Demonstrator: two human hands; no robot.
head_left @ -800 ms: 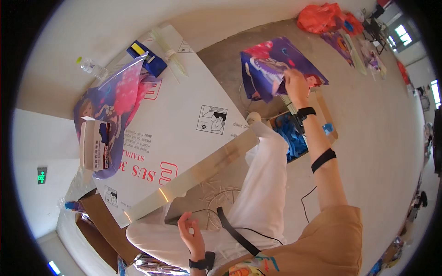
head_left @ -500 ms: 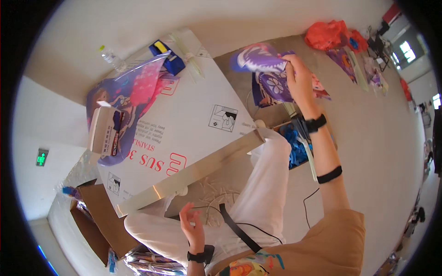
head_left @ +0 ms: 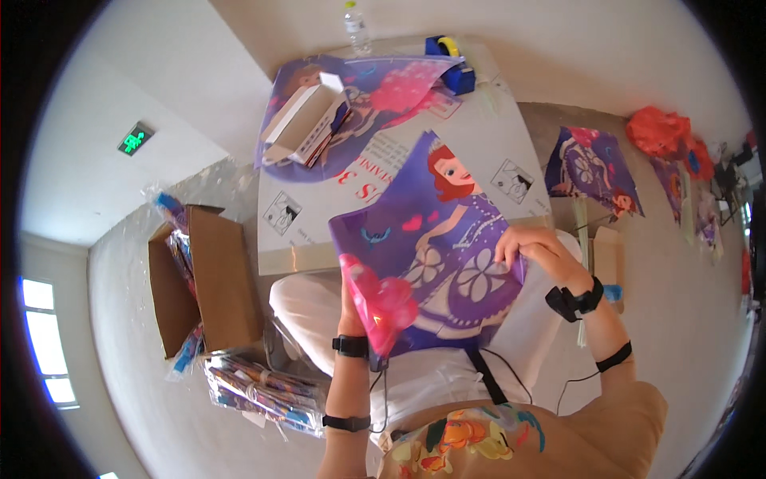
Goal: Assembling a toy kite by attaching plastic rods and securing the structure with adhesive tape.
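A purple kite printed with a cartoon princess lies spread over my lap and the near edge of a white cardboard sheet. My right hand grips the kite's right edge. My left hand holds its lower left corner, mostly hidden behind a pink flap of the kite. A second purple and pink kite lies at the far end of the sheet, with a small open white box on it.
An open brown carton stands to my left, with bundles of wrapped kites below it. A blue tape dispenser and a water bottle sit at the far end. More kites and an orange bag lie on the floor at right.
My right hand brought the purple kite from the floor at right onto my lap. My left hand rose and took its lower corner. My head turned, shifting the view.
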